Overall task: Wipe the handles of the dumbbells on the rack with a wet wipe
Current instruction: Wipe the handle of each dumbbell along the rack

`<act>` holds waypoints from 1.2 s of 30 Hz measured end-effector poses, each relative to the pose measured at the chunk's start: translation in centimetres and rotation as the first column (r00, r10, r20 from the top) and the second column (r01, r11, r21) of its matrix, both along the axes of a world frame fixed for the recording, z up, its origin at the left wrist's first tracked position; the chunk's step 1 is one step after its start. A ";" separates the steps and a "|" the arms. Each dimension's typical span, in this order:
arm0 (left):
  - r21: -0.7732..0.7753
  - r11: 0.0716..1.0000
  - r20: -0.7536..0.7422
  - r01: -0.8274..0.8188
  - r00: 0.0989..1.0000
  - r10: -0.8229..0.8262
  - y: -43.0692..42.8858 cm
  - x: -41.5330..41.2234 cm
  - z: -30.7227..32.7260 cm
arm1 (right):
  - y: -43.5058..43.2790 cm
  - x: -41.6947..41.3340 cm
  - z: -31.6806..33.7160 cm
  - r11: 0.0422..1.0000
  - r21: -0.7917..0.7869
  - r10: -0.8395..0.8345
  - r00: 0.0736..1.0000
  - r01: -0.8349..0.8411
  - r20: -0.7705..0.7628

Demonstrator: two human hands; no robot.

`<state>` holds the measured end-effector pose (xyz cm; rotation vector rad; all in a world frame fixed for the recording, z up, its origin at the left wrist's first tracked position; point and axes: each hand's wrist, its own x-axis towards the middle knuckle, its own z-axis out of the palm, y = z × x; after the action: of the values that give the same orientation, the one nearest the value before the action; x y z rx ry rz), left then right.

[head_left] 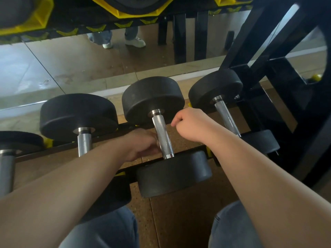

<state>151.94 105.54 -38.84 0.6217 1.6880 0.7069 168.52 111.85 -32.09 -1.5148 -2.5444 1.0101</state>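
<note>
Nearest the camera, both knees in blue jeans [107, 230] frame the brown floor [170, 212]. The person crouches in front of the rack, and both bare forearms extend forward.

The front rail [125, 173] of the rack carries the near head [173, 172] of the middle dumbbell. Its knurled steel handle [163, 138] rises from that head toward the back rail.

The left hand [143, 144] touches the lower half of the handle from the left side. Its fingers curl toward the bar, but the tips are hidden. Whether they close round the bar cannot be told.

The right hand [190, 122] hovers just beside the upper half of the handle, on its right, without contact. Its fingers are curled into a loose fist and nothing shows in it.

No wet wipe is visible. It may be hidden under either hand.

Step in hand, as judged: wiping the middle handle, or closing in on it.

The next move calls for the wipe to wrap the bar and travel its full length, collar to collar, up to the far head [152, 97].

Further back, the left handle [84, 144] and the right handle [226, 117], near the rack's right end, await the same treatment. A mirror [71, 65] stands behind the rack.
</note>
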 end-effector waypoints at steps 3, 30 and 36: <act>0.222 0.879 -0.015 -0.421 0.900 0.435 0.3 -0.6 0.4 | 0.0 -0.1 -0.1 1.000 0.011 -0.004 1.000 0.004 -0.015; 0.286 0.734 -0.952 0.616 0.268 0.146 1.0 0.8 0.8 | 0.5 -0.3 -1.7 0.994 0.104 0.029 0.999 -0.026 -0.027; 0.351 0.604 -0.914 0.716 0.401 0.056 -1.4 1.5 -0.3 | 0.2 -0.1 -1.6 0.993 0.071 0.097 0.992 -0.092 -0.075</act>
<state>153.45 104.17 -39.10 2.2415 1.9859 0.7486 168.39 112.07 -33.74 -1.3226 -2.5892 0.9620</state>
